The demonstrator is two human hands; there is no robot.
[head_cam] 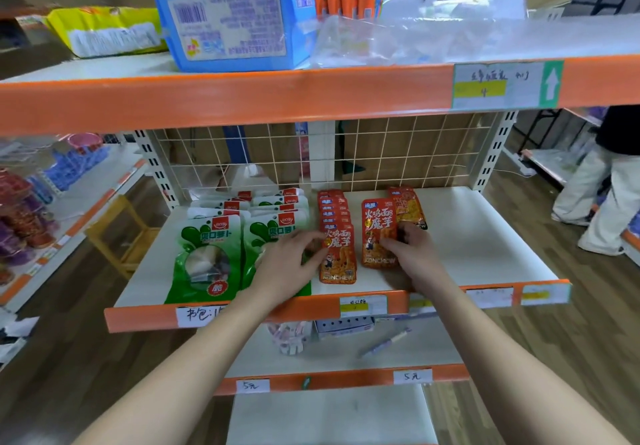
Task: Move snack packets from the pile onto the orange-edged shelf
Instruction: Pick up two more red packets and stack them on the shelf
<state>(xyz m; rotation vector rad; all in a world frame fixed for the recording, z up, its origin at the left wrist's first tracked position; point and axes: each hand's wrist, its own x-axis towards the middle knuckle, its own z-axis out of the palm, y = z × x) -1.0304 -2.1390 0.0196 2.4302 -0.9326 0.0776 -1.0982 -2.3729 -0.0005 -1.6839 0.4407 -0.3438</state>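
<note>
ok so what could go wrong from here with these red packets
1. The front packet of the red row lies close to the shelf's orange edge; a nudge from the left hand might slide it off the front.
2. The left hand lies over a green packet and may drag it askew when pulled back.
3. The loose red packet by the right hand seems to overlap a yellow-orange packet; shifting one may disturb the other.
</note>
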